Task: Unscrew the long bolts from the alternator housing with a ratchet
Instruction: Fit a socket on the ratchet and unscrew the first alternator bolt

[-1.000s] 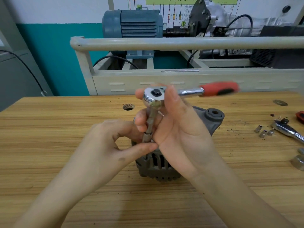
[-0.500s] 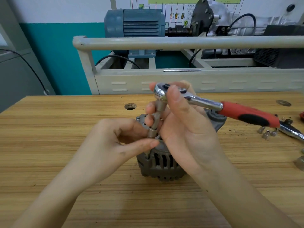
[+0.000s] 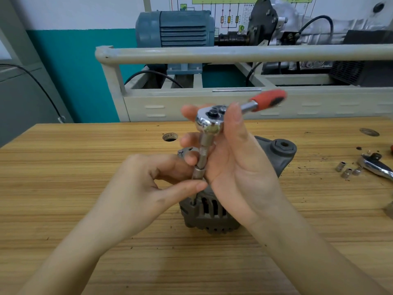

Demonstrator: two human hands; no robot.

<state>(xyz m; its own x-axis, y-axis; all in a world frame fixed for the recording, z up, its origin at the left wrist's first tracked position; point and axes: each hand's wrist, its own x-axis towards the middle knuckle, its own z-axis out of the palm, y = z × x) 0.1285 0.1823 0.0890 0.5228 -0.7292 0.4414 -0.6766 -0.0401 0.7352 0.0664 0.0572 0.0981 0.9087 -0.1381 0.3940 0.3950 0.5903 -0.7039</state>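
1. Bare wooden surface (image 3: 85, 209) nearest, both forearms reaching in over it.
2. Left hand (image 3: 148, 188) low and left of centre, thumb and fingers pinching the socket (image 3: 196, 174) at the lower end of the extension (image 3: 203, 150).
3. Alternator (image 3: 212, 211) standing on the surface, centre, mostly hidden behind both hands; grey ribbed housing visible below them, mounting ear (image 3: 284, 147) sticking out to the right.
4. Bolt (image 3: 194, 198) under the socket, at the near left edge of the housing; only a short dark bit visible, head hidden.
5. Right hand (image 3: 238, 160) upright behind the extension, palm facing left, fingers curled round the ratchet (image 3: 209, 120) head and the extension top.
6. Red ratchet handle (image 3: 269, 100) pointing away to the right, blurred, above the surface.
7. Three small sockets (image 3: 348, 172) lying loose at the right, just beside a second ratchet (image 3: 376, 167) at the frame edge.
8. Round hole (image 3: 169, 136) in the surface beyond the alternator.
9. Pale rail (image 3: 234, 53) across the back, blue motor (image 3: 176, 28) behind it.
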